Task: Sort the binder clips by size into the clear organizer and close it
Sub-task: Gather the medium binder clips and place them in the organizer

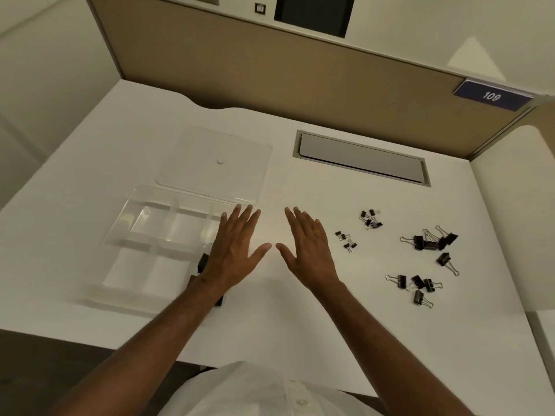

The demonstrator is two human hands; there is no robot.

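My left hand [232, 250] and right hand [306, 247] lie flat, fingers spread, holding nothing. One open organizer [144, 250], one lid [216, 163]. Loose clips: about seven small [371, 220], four medium [416, 285], roughly four large [432, 241].

Your left hand [232, 250] and wrist cover the right edge of the clear organizer [156, 244]. Dark clips [203, 262] show there only in part; their count, size and compartment cannot be determined. The organizer's left compartments are blurred by glare.
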